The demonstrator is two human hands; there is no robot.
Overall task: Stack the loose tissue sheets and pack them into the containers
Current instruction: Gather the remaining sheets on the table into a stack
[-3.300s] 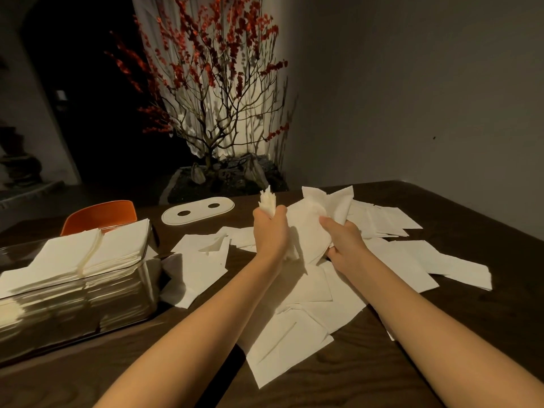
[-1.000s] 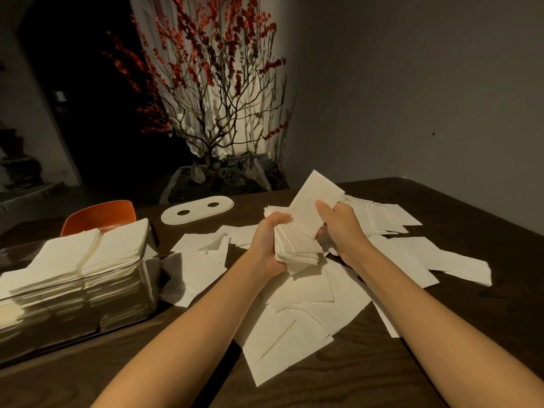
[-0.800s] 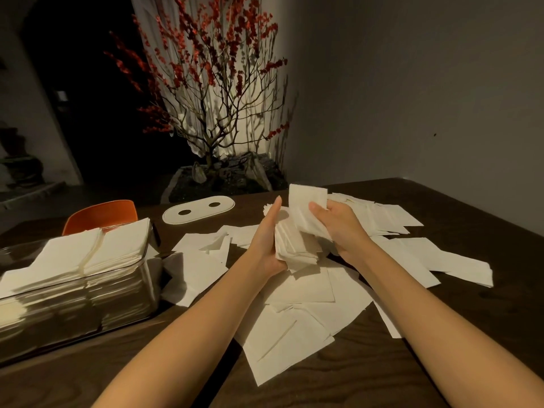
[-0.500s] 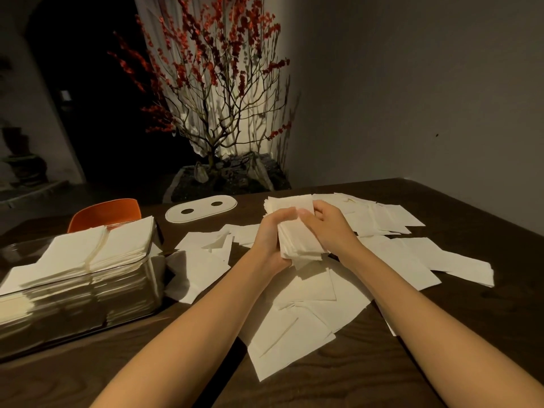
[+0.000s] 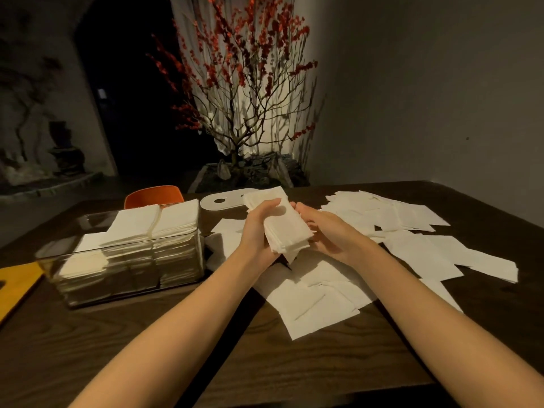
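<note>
- The left hand (image 5: pixel 255 231) holds a thick stack of tissue sheets (image 5: pixel 284 226) at the centre of the frame, its grip curled round the stack's left side with the thumb on top.
- The right hand (image 5: pixel 325 231) cups the stack's right edge; its fingers lie bent against the tissue, so this grip is pressed to the stack too.
- The stack is raised above the dark wooden counter (image 5: pixel 176 343), tilted, its far end towards the top of the frame.
- Loose tissue sheets (image 5: pixel 318 304) lie spread under and right of the hands, reaching the right-hand part of the frame.
- Left of centre stands a clear container (image 5: pixel 129 275), packed with tissue that rises above its rim.
- Behind the container an orange chair back (image 5: pixel 153 195) shows at the counter's far edge.
- A white oval lid (image 5: pixel 220 200) with a hole lies flat just behind the stack.
- A yellow board (image 5: pixel 14 284) sits at the left edge of the frame.
- A red-blossomed branch arrangement (image 5: pixel 244 83) stands beyond the counter, upper centre.
- Bare counter shows in the lower part of the frame, between and beside the forearms.
</note>
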